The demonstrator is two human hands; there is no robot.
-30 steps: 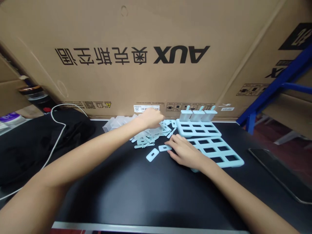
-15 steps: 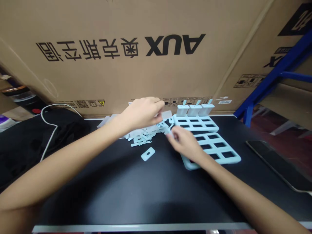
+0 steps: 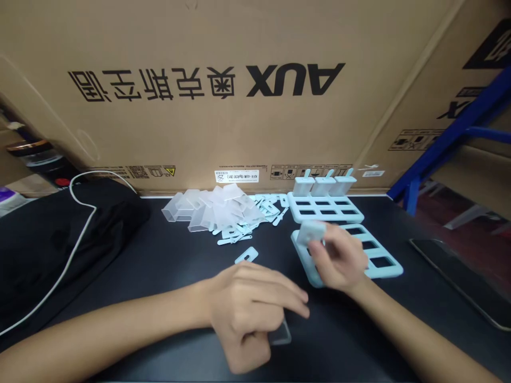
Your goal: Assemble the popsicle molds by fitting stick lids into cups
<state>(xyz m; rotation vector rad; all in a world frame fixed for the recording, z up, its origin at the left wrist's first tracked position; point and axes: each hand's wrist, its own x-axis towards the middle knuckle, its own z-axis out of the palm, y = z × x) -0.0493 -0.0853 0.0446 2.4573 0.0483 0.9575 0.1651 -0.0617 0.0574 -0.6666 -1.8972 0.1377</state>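
Your left hand (image 3: 255, 314) is at the lower centre of the frame, just above the black counter (image 3: 179, 260). Its thumb and index finger are curled closed around a clear plastic cup (image 3: 281, 334), mostly hidden beneath them, while the other fingers reach out toward the right.

Your right hand (image 3: 339, 258), right of centre, has its thumb and fingers pinched on a light blue rectangular plastic cap (image 3: 312, 232). You are holding that cap tilted over the left part of the near light blue plastic rack (image 3: 309, 268); whether cap and rack touch, I cannot tell.

Behind that rack lies the far light blue plastic rack (image 3: 325, 217), with three capped cups (image 3: 324, 189) standing upright in a row along its back edge, their stick handles pointing up.

At the centre of the frame you have a pile of frosted clear plastic cups (image 3: 215, 207), and against its right and front sides a jumble of light blue sticks and caps (image 3: 239, 233). One loose light blue cap (image 3: 246, 255) lies nearer to you, just beyond your left hand.

A dark phone-like slab (image 3: 459, 282) sits at the right of the frame, and a black cloth (image 3: 112, 218) with a white cable (image 3: 80, 236) over it at the left. A large cardboard box (image 3: 199, 133) fills the top.
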